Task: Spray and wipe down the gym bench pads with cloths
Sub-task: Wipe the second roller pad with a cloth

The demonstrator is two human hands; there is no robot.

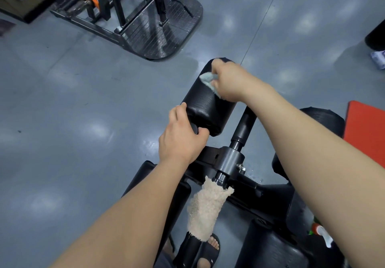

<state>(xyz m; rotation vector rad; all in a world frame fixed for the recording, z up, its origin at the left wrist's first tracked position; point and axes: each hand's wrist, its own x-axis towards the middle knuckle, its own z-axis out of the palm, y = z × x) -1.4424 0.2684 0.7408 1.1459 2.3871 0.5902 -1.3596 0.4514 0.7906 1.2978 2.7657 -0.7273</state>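
Observation:
A black roller pad [205,103] sticks out from the bench's frame, pointing away from me. My right hand [230,80] grips a pale blue-grey cloth [208,80] and holds it against the pad's far upper side. My left hand [181,136] grips the pad's near end, thumb curled under its rim. A beige fluffy cloth [206,205] hangs from the black frame [229,161] below. A spray bottle [319,233] with a red, green and white head shows at the lower right, mostly hidden by my right forearm.
More black pads sit at the lower left [143,176], lower right [270,247] and right [325,119]. A red mat [366,130] lies at the right edge. A black machine base [164,27] stands on the grey floor ahead. My sandalled foot [206,253] is below.

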